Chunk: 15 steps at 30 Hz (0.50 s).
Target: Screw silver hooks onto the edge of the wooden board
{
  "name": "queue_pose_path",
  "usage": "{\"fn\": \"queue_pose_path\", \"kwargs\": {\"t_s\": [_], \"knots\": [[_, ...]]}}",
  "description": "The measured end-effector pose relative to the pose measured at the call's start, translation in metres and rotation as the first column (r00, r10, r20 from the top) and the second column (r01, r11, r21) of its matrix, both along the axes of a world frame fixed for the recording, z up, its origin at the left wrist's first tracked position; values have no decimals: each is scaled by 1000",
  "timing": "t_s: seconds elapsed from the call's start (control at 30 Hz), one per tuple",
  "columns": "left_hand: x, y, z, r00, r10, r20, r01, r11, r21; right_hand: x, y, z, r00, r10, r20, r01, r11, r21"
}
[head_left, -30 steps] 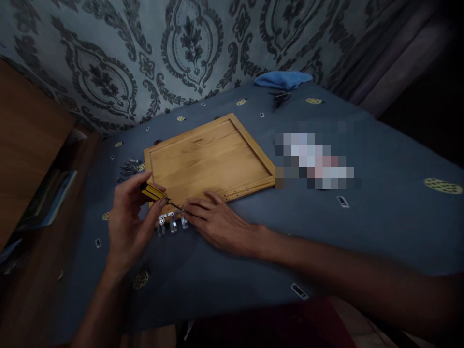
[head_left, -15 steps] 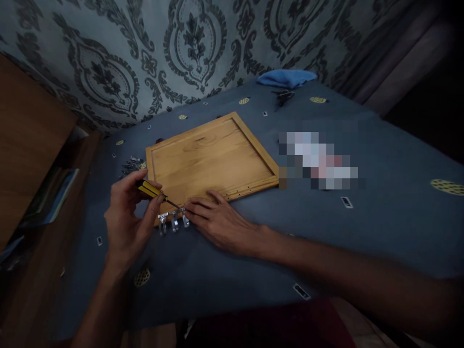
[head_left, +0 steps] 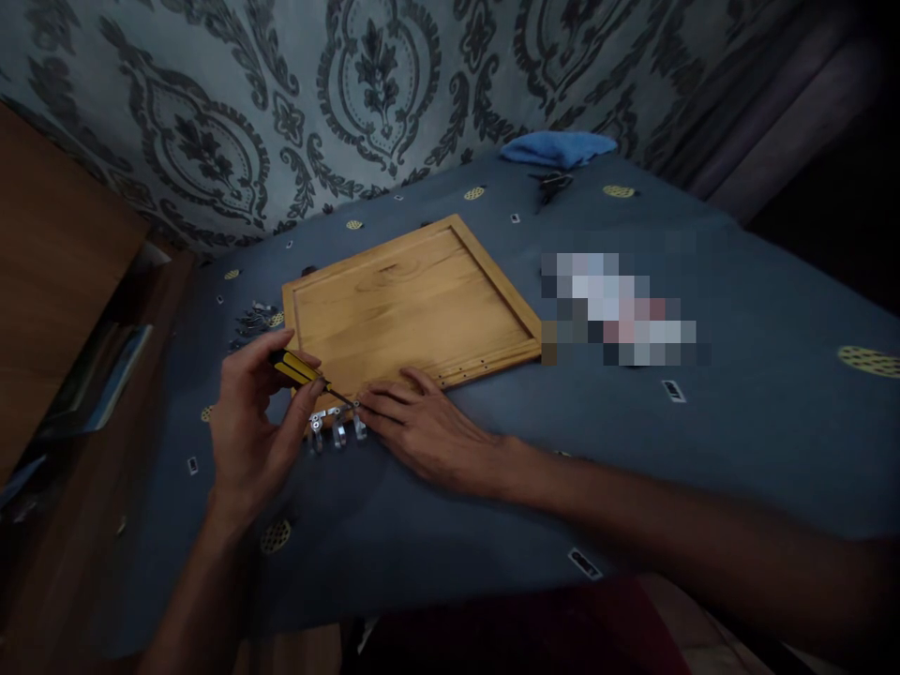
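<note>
A square wooden board (head_left: 414, 305) with a raised rim lies on a dark blue patterned cloth (head_left: 738, 422). My left hand (head_left: 249, 436) is closed round a yellow and black screwdriver (head_left: 302, 371), whose tip points at a small metal hook bracket (head_left: 336, 424) at the board's near edge. My right hand (head_left: 422, 427) lies flat beside it, fingertips pressed on the bracket's right end.
Loose small metal parts (head_left: 251, 320) lie left of the board. A blue folded cloth (head_left: 559, 148) and a dark tool (head_left: 552, 184) sit at the far side by the patterned wall. A wooden cabinet (head_left: 49, 272) stands on the left. A blurred patch covers something right of the board.
Almost nothing differs; my left hand has shifted very slightly with the screwdriver, and its tip stays at the bracket. My right hand has not moved.
</note>
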<state>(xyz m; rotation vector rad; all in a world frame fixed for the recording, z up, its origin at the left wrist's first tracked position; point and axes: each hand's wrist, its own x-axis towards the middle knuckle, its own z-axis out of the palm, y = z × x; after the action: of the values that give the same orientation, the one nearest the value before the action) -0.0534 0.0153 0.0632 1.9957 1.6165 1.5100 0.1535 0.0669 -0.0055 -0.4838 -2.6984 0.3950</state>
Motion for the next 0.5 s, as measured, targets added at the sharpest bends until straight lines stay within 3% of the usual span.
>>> {"fn": "queue_pose_path", "kwargs": {"t_s": [0.5], "knots": [[2, -1, -3, 999, 46, -15, -46, 999, -18, 0, 0, -1, 1000, -10, -22, 11, 1000, 16]]}}
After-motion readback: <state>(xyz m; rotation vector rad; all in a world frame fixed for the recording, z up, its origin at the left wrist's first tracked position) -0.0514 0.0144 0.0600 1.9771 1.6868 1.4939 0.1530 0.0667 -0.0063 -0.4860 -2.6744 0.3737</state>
